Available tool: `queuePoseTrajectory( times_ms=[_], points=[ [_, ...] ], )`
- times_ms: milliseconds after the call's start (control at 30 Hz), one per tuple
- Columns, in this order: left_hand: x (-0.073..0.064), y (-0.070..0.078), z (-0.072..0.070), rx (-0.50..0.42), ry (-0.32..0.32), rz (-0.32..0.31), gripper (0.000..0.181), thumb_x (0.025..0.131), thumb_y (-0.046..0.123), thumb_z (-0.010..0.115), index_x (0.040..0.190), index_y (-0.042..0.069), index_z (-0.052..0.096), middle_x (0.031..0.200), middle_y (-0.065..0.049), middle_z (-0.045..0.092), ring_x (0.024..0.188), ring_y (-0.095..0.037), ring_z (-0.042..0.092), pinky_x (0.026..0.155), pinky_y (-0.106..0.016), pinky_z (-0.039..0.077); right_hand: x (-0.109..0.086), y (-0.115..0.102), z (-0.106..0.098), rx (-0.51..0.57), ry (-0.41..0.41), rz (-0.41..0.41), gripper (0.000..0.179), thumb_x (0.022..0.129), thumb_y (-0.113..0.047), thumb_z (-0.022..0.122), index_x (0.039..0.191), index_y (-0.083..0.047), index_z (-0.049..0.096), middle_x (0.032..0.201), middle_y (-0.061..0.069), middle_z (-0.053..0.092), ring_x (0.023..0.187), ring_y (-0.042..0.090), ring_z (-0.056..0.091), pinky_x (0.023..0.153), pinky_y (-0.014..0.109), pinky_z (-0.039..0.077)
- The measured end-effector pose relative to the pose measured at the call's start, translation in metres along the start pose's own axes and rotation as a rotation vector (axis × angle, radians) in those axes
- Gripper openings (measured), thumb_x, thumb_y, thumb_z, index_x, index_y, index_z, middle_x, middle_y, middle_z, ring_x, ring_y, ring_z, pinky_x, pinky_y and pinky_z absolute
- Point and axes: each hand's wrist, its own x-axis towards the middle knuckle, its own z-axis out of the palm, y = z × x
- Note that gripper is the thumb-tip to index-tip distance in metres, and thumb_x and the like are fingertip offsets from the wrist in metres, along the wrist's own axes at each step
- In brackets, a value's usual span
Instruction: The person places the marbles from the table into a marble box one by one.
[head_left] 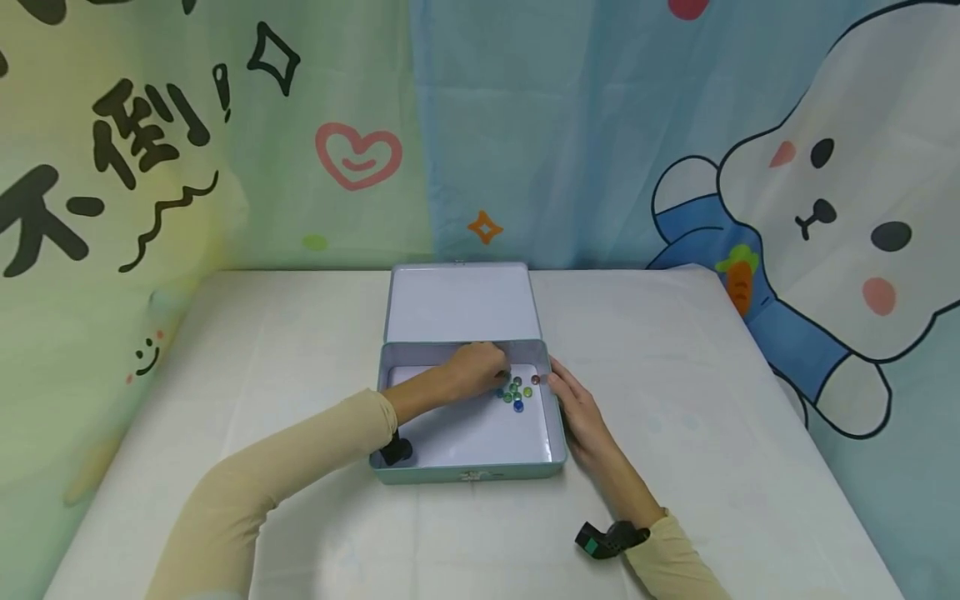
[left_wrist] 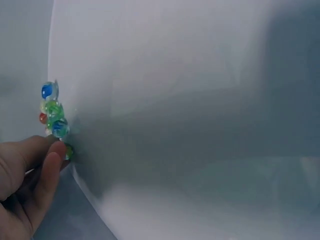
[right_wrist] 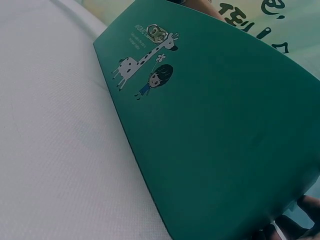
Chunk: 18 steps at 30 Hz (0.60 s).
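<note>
A metal box point(head_left: 465, 437), pale inside and green outside, lies with its lid tipped back. Glass marbles point(head_left: 518, 407), several of them green, blue and reddish, cluster near its inner right side. My left hand point(head_left: 478, 369) reaches into the box beside them with fingers bent. In the left wrist view, thumb and fingertips come together at a green marble point(left_wrist: 69, 152), pinching it, and other marbles point(left_wrist: 53, 107) lie just beyond. Against the box's outer right wall rests my right hand point(head_left: 581, 412), its fingers extended along the rim. Only dark fingertips point(right_wrist: 307, 205) show in the right wrist view.
Behind the box, its lid point(head_left: 461, 304) lies against the white-covered table point(head_left: 645, 358). A printed curtain point(head_left: 525, 108) hangs at the back. Black wrist cameras sit at the left wrist point(head_left: 397, 451) and the right wrist point(head_left: 613, 539). A giraffe picture point(right_wrist: 142, 62) marks the box's green front.
</note>
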Motion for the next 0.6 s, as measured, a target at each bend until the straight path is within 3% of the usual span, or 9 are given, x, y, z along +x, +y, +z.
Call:
queuePoseTrajectory(
  times_ms=[267, 367, 467, 600],
  points=[
    [0.002, -0.001, 0.006, 0.046, -0.001, -0.006, 0.010, 0.090, 0.016, 0.068, 0.089, 0.010, 0.076, 0.076, 0.001, 0.071, 0.059, -0.005, 0.049, 0.059, -0.016, 0.044, 0.000, 0.001, 0.001, -0.004, 0.003, -0.005, 0.053, 0.104, -0.030, 0.042, 0.154, -0.018, 0.027, 0.160, 0.010, 0.026, 0.148, 0.029, 0.024, 0.117, 0.048, 0.025],
    [0.000, 0.000, 0.000, 0.038, -0.006, -0.004, 0.011, 0.090, 0.016, 0.068, 0.088, 0.009, 0.075, 0.075, 0.000, 0.070, 0.059, -0.007, 0.050, 0.055, -0.018, 0.041, 0.001, 0.002, 0.002, -0.002, -0.002, -0.003, 0.053, 0.104, -0.029, 0.042, 0.154, -0.018, 0.027, 0.160, 0.010, 0.026, 0.148, 0.029, 0.023, 0.117, 0.047, 0.026],
    [-0.006, 0.006, -0.019, 0.023, 0.007, 0.001, 0.011, 0.090, 0.017, 0.068, 0.091, 0.009, 0.075, 0.081, -0.001, 0.072, 0.066, -0.009, 0.058, 0.058, -0.020, 0.046, 0.001, 0.002, 0.001, -0.008, -0.005, -0.001, 0.054, 0.104, -0.032, 0.042, 0.154, -0.019, 0.026, 0.159, 0.011, 0.027, 0.146, 0.029, 0.027, 0.114, 0.045, 0.030],
    [-0.023, 0.012, -0.061, -0.059, 0.071, 0.014, 0.017, 0.091, 0.018, 0.068, 0.103, 0.008, 0.074, 0.098, -0.002, 0.075, 0.078, -0.012, 0.068, 0.067, -0.023, 0.054, 0.001, 0.002, 0.000, -0.009, 0.000, -0.008, 0.057, 0.103, -0.037, 0.044, 0.154, -0.020, 0.026, 0.158, 0.011, 0.029, 0.143, 0.029, 0.031, 0.111, 0.044, 0.033]
  ],
)
